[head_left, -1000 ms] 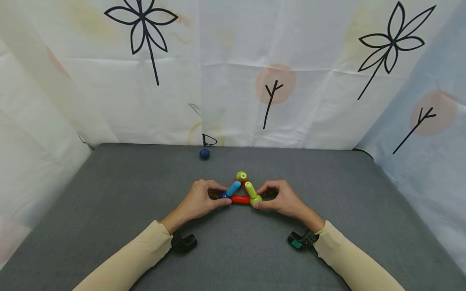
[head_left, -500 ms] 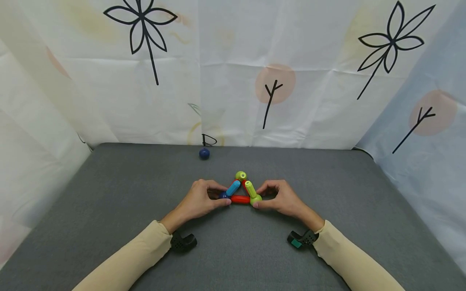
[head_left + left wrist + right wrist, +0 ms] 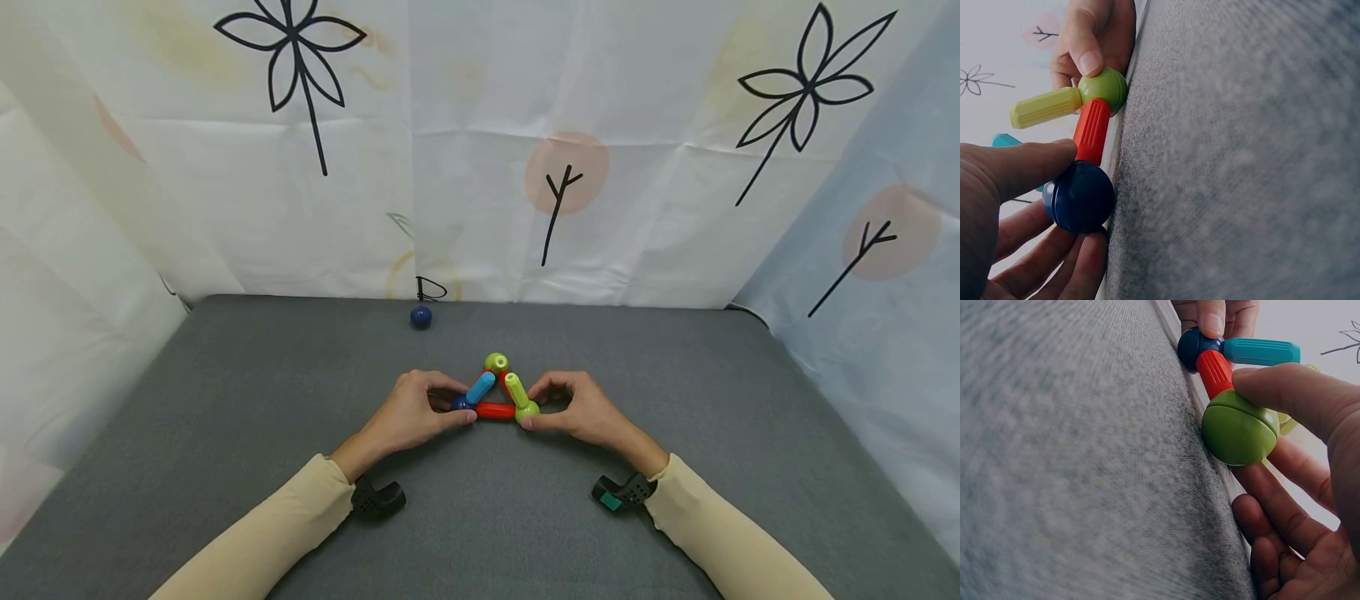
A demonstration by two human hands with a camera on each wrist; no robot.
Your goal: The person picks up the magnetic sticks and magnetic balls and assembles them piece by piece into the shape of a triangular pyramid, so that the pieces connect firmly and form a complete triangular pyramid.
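A triangle of red rods (image 3: 495, 412) joined by balls lies on the grey table between the two hands. The left hand (image 3: 414, 410) pinches the dark blue ball (image 3: 1085, 197) at its near left corner between thumb and fingers. On the near right corner, the right hand (image 3: 581, 410) pinches a green ball (image 3: 1239, 428) in the same way. A light blue rod (image 3: 481, 388) rises from the blue ball, and a yellow-green rod (image 3: 516, 390) from the green one. The far corner has another green ball (image 3: 496, 362) with a short stub facing the camera.
A loose dark blue ball (image 3: 421, 317) sits near the back edge of the grey table (image 3: 300, 358). Behind it hangs a white patterned cloth (image 3: 480, 167), with more cloth at both sides.
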